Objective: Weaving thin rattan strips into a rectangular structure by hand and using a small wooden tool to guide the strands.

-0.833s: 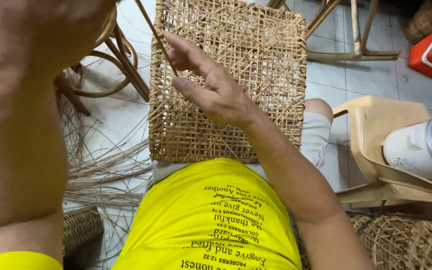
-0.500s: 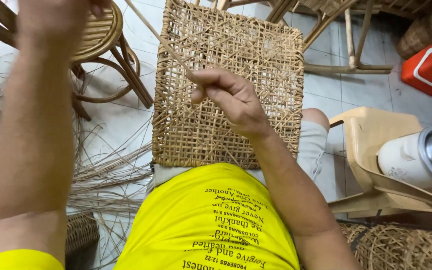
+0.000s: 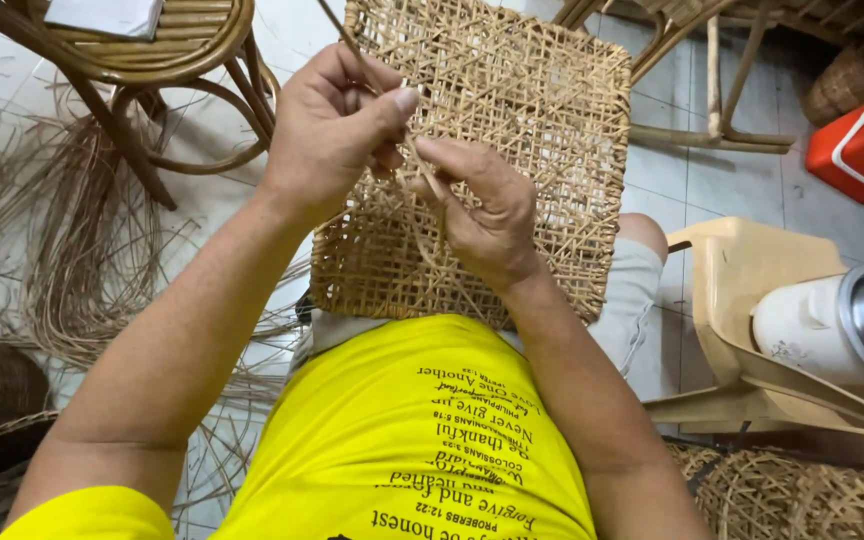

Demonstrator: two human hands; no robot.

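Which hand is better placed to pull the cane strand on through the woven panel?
Probably the left hand: it pinches the cane strand between thumb and fingers, with the free length running up and away. The right hand rests against the woven panel, steadying it on the lap.

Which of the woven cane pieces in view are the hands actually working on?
The square woven cane panel resting on the person's lap. Both the left hand and right hand are on it; the woven piece at lower right lies untouched.

Bright, even daylight; sharp focus.
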